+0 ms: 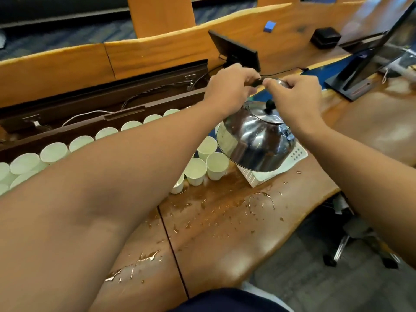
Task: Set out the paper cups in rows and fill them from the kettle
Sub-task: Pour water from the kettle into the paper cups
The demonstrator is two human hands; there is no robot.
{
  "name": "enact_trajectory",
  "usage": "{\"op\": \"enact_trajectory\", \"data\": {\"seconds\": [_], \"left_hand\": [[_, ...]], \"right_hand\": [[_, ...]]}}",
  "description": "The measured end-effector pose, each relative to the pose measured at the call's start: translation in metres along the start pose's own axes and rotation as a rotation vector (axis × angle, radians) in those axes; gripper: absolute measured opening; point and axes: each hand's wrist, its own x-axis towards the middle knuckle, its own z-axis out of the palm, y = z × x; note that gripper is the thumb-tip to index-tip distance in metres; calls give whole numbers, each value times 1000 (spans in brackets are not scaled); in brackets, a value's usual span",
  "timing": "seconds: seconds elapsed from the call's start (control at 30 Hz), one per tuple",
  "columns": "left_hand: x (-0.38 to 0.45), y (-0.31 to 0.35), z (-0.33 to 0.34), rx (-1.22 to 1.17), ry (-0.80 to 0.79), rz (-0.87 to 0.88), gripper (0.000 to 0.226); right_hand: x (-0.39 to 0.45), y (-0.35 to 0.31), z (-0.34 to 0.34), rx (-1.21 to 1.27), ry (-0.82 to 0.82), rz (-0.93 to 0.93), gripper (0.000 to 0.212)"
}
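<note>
- Fingers (252, 78) of the left hand (227, 86) are curled tight round the dark handle (257, 82) of the kettle (254, 136).
- Fingers of the right hand (297, 95) are curled round the same handle, just beside the left ones. Both hands hold it and nothing else.
- The kettle is shiny metal. It hangs tilted under the hands, at about 1 o'clock from the middle of the view. Its lid (263, 114) is on, with a black knob (270, 105) on top.
- A white basket (292, 157) sits under the kettle on the worktop (225, 221). I cannot tell if the kettle touches it.
- Paper cups (195, 171) stand in rows, running from just beside the kettle off toward 9 o'clock. The left arm hides many of them.
- I think the step is filling. The cups are set out, and the kettle is up and leaning toward the near ones.
- I cannot see the spout, or how full the cups are.
- Water (135, 264) is spilled on the worktop at 6 o'clock, so some pours may have missed.
- Next, the spout needs to be right over one cup. Tip slowly with both hands. Stop before the cup is too full, as paper cups are light and can fall over.
</note>
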Motion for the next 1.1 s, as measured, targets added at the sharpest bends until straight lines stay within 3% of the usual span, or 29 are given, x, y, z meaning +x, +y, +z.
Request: {"op": "enact_trajectory", "data": {"seconds": [0.1, 0.2, 0.4, 0.53, 0.67, 0.87, 1.03, 1.1], "left_hand": [[15, 11, 20, -5, 13, -8, 27], [21, 17, 47, -58, 18, -140, 34], [22, 10, 104, -181, -148, -349, 36], [18, 6, 139, -272, -331, -447, 65], [7, 2, 166, -425, -393, -526, 101], [8, 3, 192, -304, -336, -604, 125], [5, 1, 192, -176, -235, -577, 126], [2, -1, 194, -174, -229, -567, 124]], "right_hand": [[9, 19, -3, 3, 35, 26, 54], [19, 39, -5, -23, 85, 73, 51], [29, 85, 3, -14, 72, 150, 53], [29, 114, 17, 39, 8, 188, 50], [30, 141, 32, 132, -42, 237, 47], [45, 167, 48, 261, -178, 343, 54], [50, 161, 46, 403, -252, 411, 52], [49, 163, 46, 451, -259, 461, 40]]}}
